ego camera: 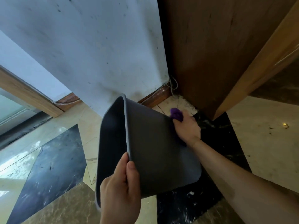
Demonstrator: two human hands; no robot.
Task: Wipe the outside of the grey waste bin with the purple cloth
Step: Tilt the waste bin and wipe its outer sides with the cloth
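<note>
I am pinching the rim of the grey waste bin [153,143] with my left hand [120,189], holding it tipped off the floor [48,167]. My right hand [186,126] is clutching the purple cloth [176,114] against the far side wall. Pressing too hard there could twist the rim from my pinch. The bin's body is hanging between both grips.

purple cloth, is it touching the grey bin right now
Touching. The head view shows the right hand pressing the purple cloth against the far outer wall of the grey bin, with no gap visible.
</note>
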